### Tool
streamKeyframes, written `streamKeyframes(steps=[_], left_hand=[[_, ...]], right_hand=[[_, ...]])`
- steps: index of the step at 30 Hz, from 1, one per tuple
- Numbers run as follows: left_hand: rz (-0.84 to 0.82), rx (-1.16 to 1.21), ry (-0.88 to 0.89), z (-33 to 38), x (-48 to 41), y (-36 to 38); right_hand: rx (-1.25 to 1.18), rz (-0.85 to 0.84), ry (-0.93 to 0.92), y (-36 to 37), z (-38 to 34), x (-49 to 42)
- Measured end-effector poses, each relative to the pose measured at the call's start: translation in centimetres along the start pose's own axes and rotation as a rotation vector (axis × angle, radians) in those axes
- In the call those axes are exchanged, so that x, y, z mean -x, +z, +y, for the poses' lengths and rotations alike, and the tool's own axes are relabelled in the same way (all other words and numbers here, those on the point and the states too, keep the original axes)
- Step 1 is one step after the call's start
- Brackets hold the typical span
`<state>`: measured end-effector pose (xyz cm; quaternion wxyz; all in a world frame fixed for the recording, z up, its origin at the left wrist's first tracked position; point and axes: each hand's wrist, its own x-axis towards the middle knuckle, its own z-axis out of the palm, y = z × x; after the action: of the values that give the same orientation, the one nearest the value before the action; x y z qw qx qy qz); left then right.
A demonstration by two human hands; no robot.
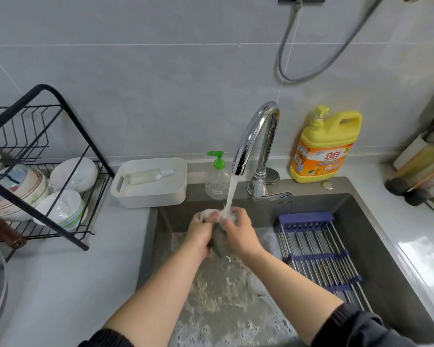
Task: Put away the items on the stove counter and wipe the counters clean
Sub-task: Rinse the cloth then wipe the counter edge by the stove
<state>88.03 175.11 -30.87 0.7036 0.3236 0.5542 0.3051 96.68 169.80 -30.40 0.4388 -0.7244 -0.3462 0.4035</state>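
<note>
Both my hands are over the grey sink (376, 209), under the running chrome faucet (256, 139). My left hand (198, 234) and my right hand (238, 232) grip a wet white-and-grey cloth (219, 237) between them. The water stream hits the top of the cloth between my fingers. Foamy water covers the sink bottom below my forearms.
A blue-and-steel drain rack (321, 256) lies across the sink's right half. A yellow detergent jug (326, 146), a clear pump bottle (216, 176) and a white tray (150, 184) stand behind the sink. A black dish rack (35, 171) with bowls stands on the left counter.
</note>
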Motion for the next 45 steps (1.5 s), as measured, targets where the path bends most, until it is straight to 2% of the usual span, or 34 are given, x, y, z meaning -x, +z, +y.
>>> streamKeyframes(steps=[2,5,7,10,12,14,17,19,22,24,26,28,31,33,34,35,37,39,42,45], left_hand=[[0.042,-0.126,0.003,0.7,0.6,1.0],[-0.001,-0.109,-0.046,0.8,0.5,1.6],[-0.023,-0.106,-0.103,0.5,0.7,1.5],[-0.020,-0.047,-0.142,0.6,1.0,1.4],[0.026,0.021,-0.112,0.9,1.0,1.2],[-0.001,0.033,-0.089,1.4,0.8,1.1],[0.022,0.000,-0.058,1.7,1.0,1.6],[0.041,-0.025,-0.058,1.9,1.2,2.3],[0.003,0.008,-0.147,1.4,1.2,2.6],[-0.075,0.020,-0.154,1.0,1.0,2.2],[-0.099,-0.003,-0.170,1.0,1.4,1.6],[-0.119,0.127,-0.192,0.9,1.5,0.5],[-0.229,0.256,-0.046,0.5,1.8,-0.4],[-0.159,0.231,0.013,0.3,1.8,0.1],[-0.088,0.208,0.039,0.1,1.7,0.4],[-0.014,0.181,0.031,0.3,1.8,0.8],[0.116,0.132,-0.019,0.4,1.5,1.2],[0.165,0.054,-0.074,0.4,1.2,1.3],[0.165,-0.129,-0.059,0.3,1.3,1.0],[0.201,-0.402,0.044,0.7,1.8,0.1]], right_hand=[[0.189,-0.001,-0.174,1.1,-0.9,1.0],[0.402,0.072,-0.227,0.8,-1.2,0.3],[0.286,0.122,-0.043,-0.1,-1.2,-0.9],[-0.096,0.079,0.346,-1.3,-1.1,-2.2],[-0.251,0.025,0.423,-1.8,-1.1,-1.7],[-0.194,-0.003,0.292,-1.9,-0.6,-0.9],[0.065,0.009,-0.068,-0.7,-0.7,1.0],[0.246,0.046,-0.152,0.2,-1.1,1.6],[0.322,0.123,-0.131,0.2,-1.9,0.5],[0.340,0.052,0.002,0.0,-1.5,-1.3],[0.176,-0.012,0.242,-0.4,-1.5,-2.1],[-0.037,-0.011,0.332,-1.2,-1.2,-2.3],[-0.246,-0.038,0.200,-2.3,-1.5,-1.0],[-0.406,-0.151,0.159,-2.3,-1.4,0.4],[-0.401,-0.199,0.133,-2.2,-0.9,0.9],[-0.329,-0.254,0.088,-2.0,-0.6,1.4],[-0.008,-0.335,-0.035,-1.9,0.2,1.8],[0.200,-0.283,-0.122,-2.4,0.3,1.8],[0.237,-0.246,-0.115,-3.4,0.2,1.2],[0.089,-0.408,-0.061,-4.3,0.1,1.0]])
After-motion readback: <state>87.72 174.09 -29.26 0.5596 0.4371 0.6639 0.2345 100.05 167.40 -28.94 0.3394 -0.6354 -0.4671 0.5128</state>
